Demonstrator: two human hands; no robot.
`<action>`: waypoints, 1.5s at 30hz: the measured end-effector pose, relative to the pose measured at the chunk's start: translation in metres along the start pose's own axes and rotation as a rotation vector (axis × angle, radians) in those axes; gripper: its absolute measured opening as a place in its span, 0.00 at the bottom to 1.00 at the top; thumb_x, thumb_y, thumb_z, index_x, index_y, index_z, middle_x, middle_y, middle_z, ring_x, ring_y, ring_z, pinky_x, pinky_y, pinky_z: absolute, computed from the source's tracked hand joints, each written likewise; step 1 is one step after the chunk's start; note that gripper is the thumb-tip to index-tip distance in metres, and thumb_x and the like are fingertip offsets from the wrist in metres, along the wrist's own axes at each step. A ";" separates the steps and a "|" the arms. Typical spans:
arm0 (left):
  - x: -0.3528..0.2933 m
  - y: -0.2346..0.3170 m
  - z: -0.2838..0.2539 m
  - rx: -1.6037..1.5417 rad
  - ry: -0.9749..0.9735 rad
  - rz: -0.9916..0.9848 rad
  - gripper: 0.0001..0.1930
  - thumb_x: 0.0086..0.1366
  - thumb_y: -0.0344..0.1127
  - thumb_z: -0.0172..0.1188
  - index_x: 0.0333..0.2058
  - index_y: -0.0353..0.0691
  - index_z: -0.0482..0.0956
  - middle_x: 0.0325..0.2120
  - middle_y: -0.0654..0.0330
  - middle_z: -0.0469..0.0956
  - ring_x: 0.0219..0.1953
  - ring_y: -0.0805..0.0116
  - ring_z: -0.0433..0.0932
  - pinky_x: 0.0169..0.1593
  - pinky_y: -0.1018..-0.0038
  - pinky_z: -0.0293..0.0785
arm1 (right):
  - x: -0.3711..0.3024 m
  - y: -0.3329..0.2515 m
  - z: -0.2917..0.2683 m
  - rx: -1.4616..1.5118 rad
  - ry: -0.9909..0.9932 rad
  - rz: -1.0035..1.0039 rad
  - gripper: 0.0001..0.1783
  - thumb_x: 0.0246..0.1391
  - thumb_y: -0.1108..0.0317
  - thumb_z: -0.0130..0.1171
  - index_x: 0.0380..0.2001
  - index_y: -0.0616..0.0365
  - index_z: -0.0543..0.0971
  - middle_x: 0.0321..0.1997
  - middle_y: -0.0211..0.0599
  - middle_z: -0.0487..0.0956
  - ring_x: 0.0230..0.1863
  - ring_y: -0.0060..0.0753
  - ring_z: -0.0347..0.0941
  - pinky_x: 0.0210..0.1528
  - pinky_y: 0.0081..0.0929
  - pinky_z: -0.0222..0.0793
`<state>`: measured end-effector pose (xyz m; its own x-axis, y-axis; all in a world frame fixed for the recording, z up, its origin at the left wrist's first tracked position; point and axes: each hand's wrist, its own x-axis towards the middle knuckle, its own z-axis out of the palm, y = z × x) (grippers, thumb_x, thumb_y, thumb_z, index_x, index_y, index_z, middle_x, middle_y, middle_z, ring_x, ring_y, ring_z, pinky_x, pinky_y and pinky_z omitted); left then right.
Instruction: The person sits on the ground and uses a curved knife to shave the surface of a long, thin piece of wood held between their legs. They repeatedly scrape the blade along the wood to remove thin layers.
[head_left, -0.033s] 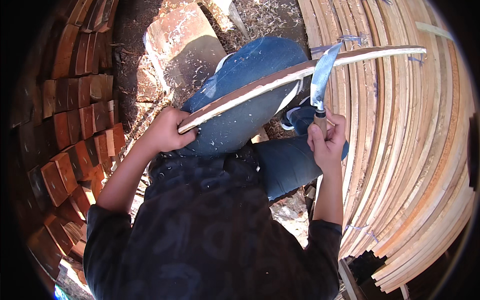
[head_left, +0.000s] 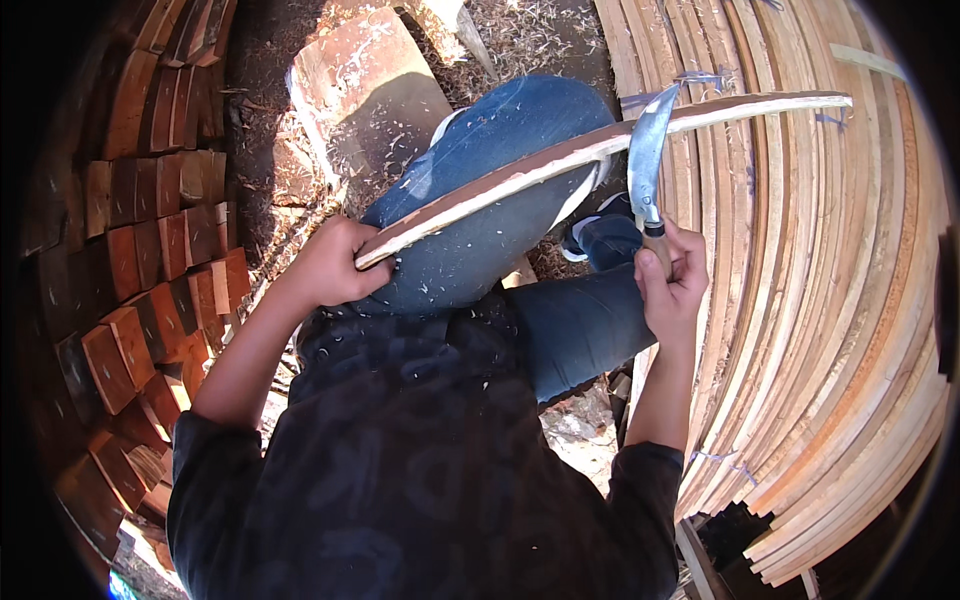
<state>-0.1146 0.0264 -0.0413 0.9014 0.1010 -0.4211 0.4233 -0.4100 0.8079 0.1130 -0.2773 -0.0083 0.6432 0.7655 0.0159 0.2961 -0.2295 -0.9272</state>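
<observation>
A long, thin wooden strip [head_left: 500, 187], brown on top with a pale, rough-cut edge, lies slantwise across my jeans-clad leg. My left hand [head_left: 343, 262] is closed around its near left end. The far end reaches out to the right above the stacked wood. In my right hand [head_left: 677, 287] is a knife [head_left: 648, 165] with a broad curved blade and a short wooden handle. The fingers are wrapped round the handle. Its blade points up and away, overlapping the strip in view; whether it touches the wood I cannot tell.
Long pale wooden slats [head_left: 790, 300] are stacked at the right, some tied with bluish strands. Short reddish-brown wood blocks [head_left: 150, 240] form a pile at the left. A flat board [head_left: 365, 85] lies ahead on ground strewn with wood shavings [head_left: 530, 40].
My right hand and the knife have shifted slightly to the right, the knife tilting a little more upright. My left hand and the wooden strip stay where they were.
</observation>
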 end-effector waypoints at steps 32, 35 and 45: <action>0.007 -0.003 -0.006 -0.002 -0.050 -0.041 0.09 0.46 0.34 0.60 0.20 0.32 0.77 0.11 0.50 0.71 0.15 0.57 0.73 0.24 0.67 0.68 | 0.009 -0.001 0.007 0.137 0.110 0.066 0.21 0.56 0.79 0.55 0.53 0.58 0.65 0.27 0.29 0.72 0.24 0.14 0.64 0.27 0.14 0.62; 0.006 0.001 -0.002 -0.004 -0.052 -0.082 0.09 0.46 0.34 0.60 0.19 0.32 0.76 0.11 0.50 0.71 0.15 0.57 0.73 0.24 0.67 0.68 | 0.017 -0.004 0.018 0.448 0.315 -0.029 0.22 0.57 0.78 0.54 0.54 0.56 0.64 0.23 0.30 0.70 0.23 0.13 0.62 0.27 0.15 0.62; 0.005 -0.001 -0.002 0.024 -0.023 -0.028 0.09 0.45 0.33 0.59 0.18 0.32 0.74 0.11 0.50 0.69 0.15 0.57 0.71 0.24 0.66 0.68 | 0.005 0.001 0.030 0.313 0.066 0.057 0.18 0.61 0.74 0.48 0.53 0.55 0.61 0.20 0.28 0.65 0.16 0.13 0.57 0.17 0.10 0.54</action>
<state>-0.1103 0.0286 -0.0432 0.8867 0.0921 -0.4531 0.4460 -0.4293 0.7854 0.0949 -0.2554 -0.0201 0.6997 0.7140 -0.0250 0.0332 -0.0674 -0.9972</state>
